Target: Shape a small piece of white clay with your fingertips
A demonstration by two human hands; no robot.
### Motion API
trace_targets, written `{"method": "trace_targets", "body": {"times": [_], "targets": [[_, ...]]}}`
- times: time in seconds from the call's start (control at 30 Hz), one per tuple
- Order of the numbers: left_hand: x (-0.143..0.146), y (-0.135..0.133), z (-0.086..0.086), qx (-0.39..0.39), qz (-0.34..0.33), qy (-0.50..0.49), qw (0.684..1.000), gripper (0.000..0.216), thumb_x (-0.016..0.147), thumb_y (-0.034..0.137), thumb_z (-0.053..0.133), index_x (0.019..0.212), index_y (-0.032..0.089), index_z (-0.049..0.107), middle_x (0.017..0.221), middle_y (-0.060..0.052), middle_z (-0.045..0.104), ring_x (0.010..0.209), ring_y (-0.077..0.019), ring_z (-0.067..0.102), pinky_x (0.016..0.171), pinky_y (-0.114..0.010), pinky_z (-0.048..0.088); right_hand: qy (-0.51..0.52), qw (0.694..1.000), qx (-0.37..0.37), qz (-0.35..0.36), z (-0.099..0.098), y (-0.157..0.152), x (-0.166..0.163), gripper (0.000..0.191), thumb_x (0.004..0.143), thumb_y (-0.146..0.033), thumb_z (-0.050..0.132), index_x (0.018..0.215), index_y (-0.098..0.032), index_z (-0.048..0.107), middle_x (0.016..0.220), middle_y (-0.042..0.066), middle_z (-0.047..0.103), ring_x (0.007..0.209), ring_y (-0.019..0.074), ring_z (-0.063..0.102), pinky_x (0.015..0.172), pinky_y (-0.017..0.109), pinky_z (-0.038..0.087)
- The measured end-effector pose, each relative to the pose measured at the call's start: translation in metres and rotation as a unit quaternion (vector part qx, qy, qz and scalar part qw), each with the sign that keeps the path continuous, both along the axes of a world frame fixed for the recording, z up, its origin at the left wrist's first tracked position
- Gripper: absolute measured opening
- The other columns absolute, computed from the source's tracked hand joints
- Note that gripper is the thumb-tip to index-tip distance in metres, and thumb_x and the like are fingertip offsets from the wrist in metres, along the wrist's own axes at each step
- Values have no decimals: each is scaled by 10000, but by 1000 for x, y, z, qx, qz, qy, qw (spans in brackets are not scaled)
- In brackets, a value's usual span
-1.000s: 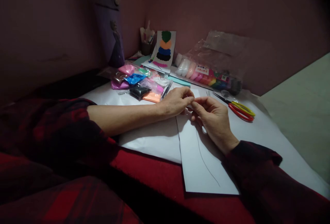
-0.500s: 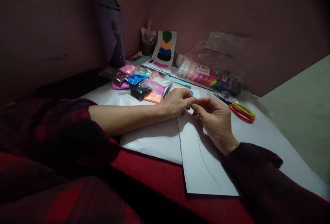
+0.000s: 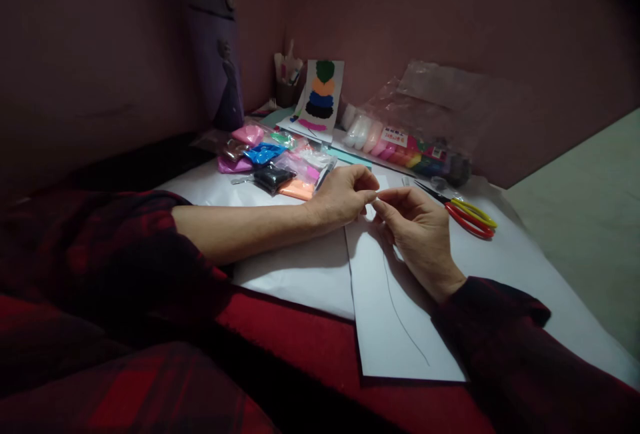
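My left hand (image 3: 343,197) and my right hand (image 3: 417,231) meet above a sheet of white paper (image 3: 383,327), fingertips pinched together and touching. Whatever they pinch is too small or too hidden to name. A thin curved pencil-like line runs down the paper below my right hand. Just right of that hand lie scissors (image 3: 467,214) with red and yellow handles, blades pointing toward the back left. Beyond my left hand is a pile of small plastic packets in several colours, among them a black packet (image 3: 273,177) and a blue packet (image 3: 263,153).
A card with coloured blobs (image 3: 323,97) leans at the back, beside a cup of tools (image 3: 287,87). Right of it lies a clear bag of coloured clay-like pieces (image 3: 390,144). A tall purple bottle (image 3: 215,54) stands at the back left. White sheeting covers the red table cloth (image 3: 300,347).
A bit of blue that showed by my left fingertips is now out of sight. Both hands keep nearly the same place, fingers shifting slightly.
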State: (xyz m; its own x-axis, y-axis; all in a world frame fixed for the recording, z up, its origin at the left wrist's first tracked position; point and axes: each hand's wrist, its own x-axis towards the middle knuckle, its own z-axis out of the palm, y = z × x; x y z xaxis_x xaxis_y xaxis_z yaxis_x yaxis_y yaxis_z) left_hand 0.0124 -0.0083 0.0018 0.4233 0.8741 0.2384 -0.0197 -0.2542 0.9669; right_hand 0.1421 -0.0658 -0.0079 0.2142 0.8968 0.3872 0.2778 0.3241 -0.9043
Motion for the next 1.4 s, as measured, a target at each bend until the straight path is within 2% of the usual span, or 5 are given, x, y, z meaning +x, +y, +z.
{"method": "trace_targets", "body": {"times": [0.43,0.77,0.97,1.1,1.4], "targets": [[-1,-1,1,-15,-33,74,997,46,805,165,571,819,120,572,644,35,536,467,-45,495,451,-194,392,-1,1000,-1,-21,3,0,2,87,779,-247,707,771,-181,651,650,-11,612,507,89,541,385,190,381],[-1,1,-1,53,-6,126,991,98,805,188,557,725,133,548,589,35,521,530,-61,476,533,-213,363,5,999,-19,-29,3,-3,0,133,812,-282,696,749,-179,639,524,-41,571,371,64,467,330,174,378],[-1,1,-1,31,5,74,997,82,817,208,570,773,143,549,565,53,507,479,-54,489,489,-199,371,23,999,-18,-32,1,0,2,190,787,-347,723,762,-182,632,636,-22,621,417,79,540,363,201,486],[0,-2,2,-10,0,30,999,56,818,117,547,765,134,547,566,52,509,432,-42,475,441,-188,373,33,998,-20,-45,-1,2,4,169,760,-312,744,770,-188,629,612,-27,615,402,87,540,327,195,455],[1,-3,1,-2,-33,-3,999,80,794,80,594,828,133,545,605,57,522,460,-29,482,454,-172,386,46,998,-37,-33,2,0,2,195,782,-330,724,731,-176,617,512,-39,581,348,80,501,320,194,425]]}}
